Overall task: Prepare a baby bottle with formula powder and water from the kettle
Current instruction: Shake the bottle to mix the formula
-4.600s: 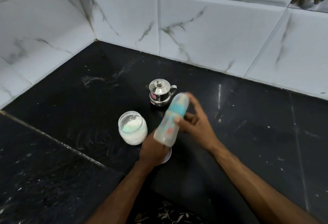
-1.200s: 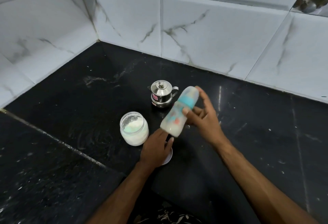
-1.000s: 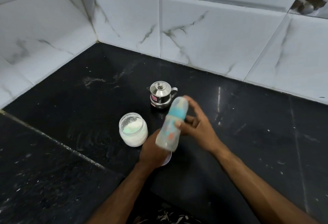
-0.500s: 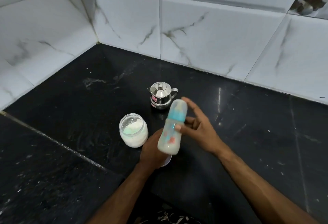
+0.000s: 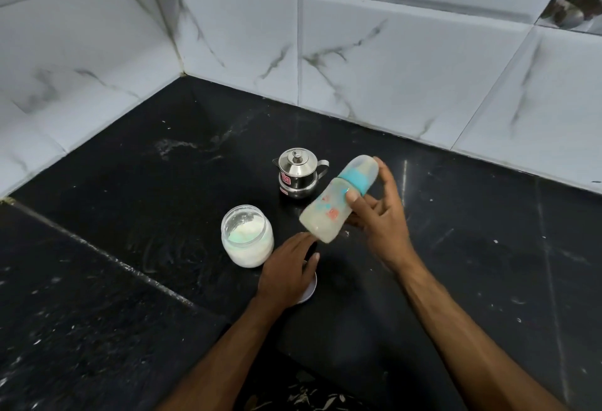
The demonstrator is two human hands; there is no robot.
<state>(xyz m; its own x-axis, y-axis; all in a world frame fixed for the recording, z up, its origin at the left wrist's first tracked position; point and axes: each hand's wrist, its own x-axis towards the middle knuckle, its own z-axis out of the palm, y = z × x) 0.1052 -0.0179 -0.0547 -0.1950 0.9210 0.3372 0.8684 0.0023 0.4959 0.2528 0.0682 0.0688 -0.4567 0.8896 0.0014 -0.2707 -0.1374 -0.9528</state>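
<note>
Right hand [image 5: 379, 215] grips the tilted, cloudy plastic baby bottle [image 5: 332, 207] by its teal collar. Left hand [image 5: 288, 269] rests flat-fingered on a white lid [image 5: 311, 286], nearside of the round glass powder jar [image 5: 247, 234].

Both forearms are bare to the frame's edge, and both hands, left [image 5: 286, 275] and right [image 5: 379, 215], are ungloved.

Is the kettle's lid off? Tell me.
No, the kettle stands closed on the counter, its knobbed lid seated on top.
</note>
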